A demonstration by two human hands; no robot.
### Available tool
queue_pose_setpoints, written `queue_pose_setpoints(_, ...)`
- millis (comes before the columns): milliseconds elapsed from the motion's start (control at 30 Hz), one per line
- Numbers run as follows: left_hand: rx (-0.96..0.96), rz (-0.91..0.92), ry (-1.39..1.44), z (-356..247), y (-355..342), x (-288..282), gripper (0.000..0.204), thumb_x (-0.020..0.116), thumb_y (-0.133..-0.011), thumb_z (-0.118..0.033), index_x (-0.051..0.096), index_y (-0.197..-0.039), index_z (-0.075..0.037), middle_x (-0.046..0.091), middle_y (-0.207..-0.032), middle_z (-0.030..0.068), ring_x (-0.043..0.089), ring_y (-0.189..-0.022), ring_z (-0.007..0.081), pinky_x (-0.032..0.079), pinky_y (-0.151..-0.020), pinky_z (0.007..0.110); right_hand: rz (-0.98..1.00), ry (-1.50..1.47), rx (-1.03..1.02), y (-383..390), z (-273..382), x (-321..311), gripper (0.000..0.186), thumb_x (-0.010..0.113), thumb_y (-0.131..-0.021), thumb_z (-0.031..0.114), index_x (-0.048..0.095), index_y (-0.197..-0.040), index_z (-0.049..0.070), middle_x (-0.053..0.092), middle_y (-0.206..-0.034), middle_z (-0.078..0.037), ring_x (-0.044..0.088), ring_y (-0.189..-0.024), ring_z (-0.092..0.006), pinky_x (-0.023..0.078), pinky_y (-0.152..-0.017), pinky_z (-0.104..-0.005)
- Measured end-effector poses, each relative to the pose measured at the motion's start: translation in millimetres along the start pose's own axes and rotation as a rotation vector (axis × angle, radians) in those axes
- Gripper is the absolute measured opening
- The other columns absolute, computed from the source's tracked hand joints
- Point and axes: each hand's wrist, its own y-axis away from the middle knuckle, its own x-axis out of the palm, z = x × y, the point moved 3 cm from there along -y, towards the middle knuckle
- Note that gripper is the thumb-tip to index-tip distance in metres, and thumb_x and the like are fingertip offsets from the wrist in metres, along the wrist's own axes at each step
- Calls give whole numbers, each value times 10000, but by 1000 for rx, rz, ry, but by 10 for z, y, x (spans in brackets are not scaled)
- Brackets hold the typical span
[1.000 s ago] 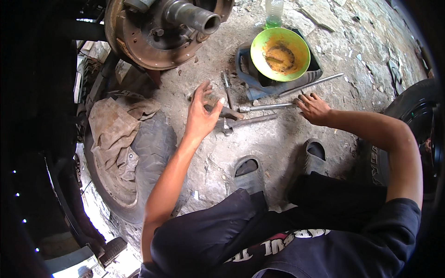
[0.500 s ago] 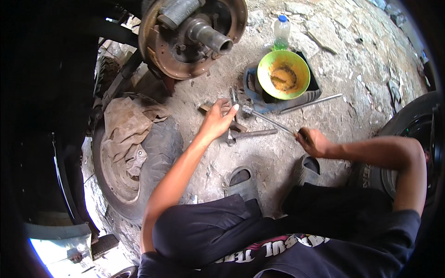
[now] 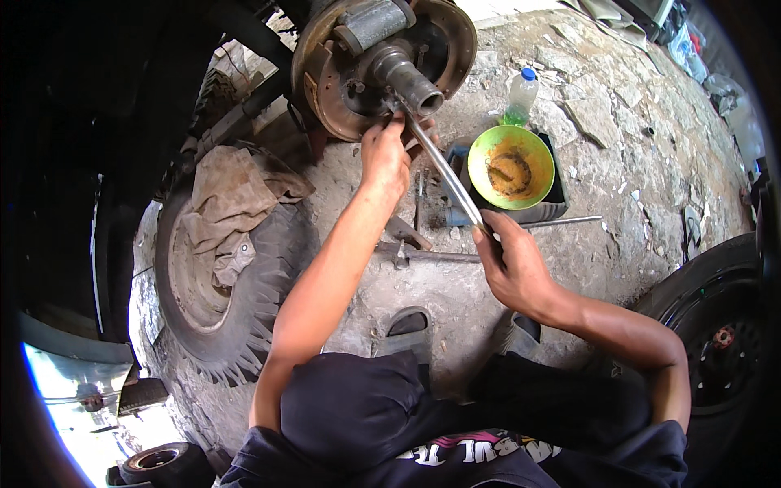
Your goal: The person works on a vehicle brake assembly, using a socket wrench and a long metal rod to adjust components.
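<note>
A long shiny socket wrench [image 3: 446,172] slants from my right hand up to the rusty brake backing plate [image 3: 333,102]. My right hand [image 3: 521,268] is closed round the near end of its handle. At the far end my left hand [image 3: 385,159] has its fingers wrapped about the wrench head, against the plate's lower part, just below the hollow axle end [image 3: 415,89]. The socket itself is hidden by my left fingers and the axle. A grey cylinder-shaped part [image 3: 374,28] sits on top of the plate.
A green bowl [image 3: 480,175] with orange-brown grease rests on a box, beside a bottle [image 3: 521,98] with a blue cap. A metal rod [image 3: 569,220] and a hammer-like tool [image 3: 443,256] lie on the ground. Tyres stand left [image 3: 272,285] and right [image 3: 691,276]; a cloth [image 3: 232,191] drapes the left one.
Both hands have brought the socket wrench up from above the ground to the brake plate. My left hand has moved up onto its head. The view has shifted slightly.
</note>
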Motion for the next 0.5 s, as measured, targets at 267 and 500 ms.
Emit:
queue_pose_setpoints(267,-19,-104,215,61,-152,19,256,422,-1022,-164,554,-1081,47,654,-993,155,692,-833,250,614,-716,434,73,429,-76,-110,227,-27,434,498,-904,69,412,-1264,-157,520,-1069,-339,619,-744,-484,526,-680,-516)
queue_pose_setpoints(500,-7,-90,251,110,-195,-78,273,396,-1031,-193,564,-1071,19,668,-934,161,696,-772,245,608,-681,416,140,740,-128,-143,514,105,529,475,-797,-14,371,-1276,-214,532,-1059,-360,662,-738,-427,563,-633,-453)
